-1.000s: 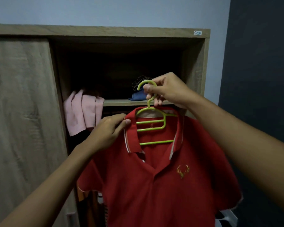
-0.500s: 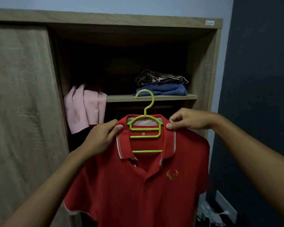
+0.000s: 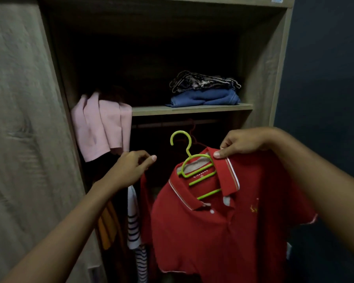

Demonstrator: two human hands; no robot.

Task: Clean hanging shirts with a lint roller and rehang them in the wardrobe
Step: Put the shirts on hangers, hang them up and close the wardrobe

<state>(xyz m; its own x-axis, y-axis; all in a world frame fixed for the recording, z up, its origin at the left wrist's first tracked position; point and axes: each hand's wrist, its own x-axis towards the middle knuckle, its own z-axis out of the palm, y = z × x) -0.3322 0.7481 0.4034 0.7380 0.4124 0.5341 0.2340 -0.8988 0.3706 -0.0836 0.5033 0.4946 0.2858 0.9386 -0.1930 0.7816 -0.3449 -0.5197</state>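
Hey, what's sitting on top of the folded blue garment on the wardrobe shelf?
A folded dark patterned garment lies on the blue garment, covering most of its top. The shelf behind the stack is too dark to see.

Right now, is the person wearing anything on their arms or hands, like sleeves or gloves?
No. The left hand and right hand wear no gloves, rings or watch. The left arm and right arm are bare to the picture's edge, no sleeves.

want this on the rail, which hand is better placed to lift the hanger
Probably the right hand: it pinches the red shirt at the green hanger; the left hand sits farther off.
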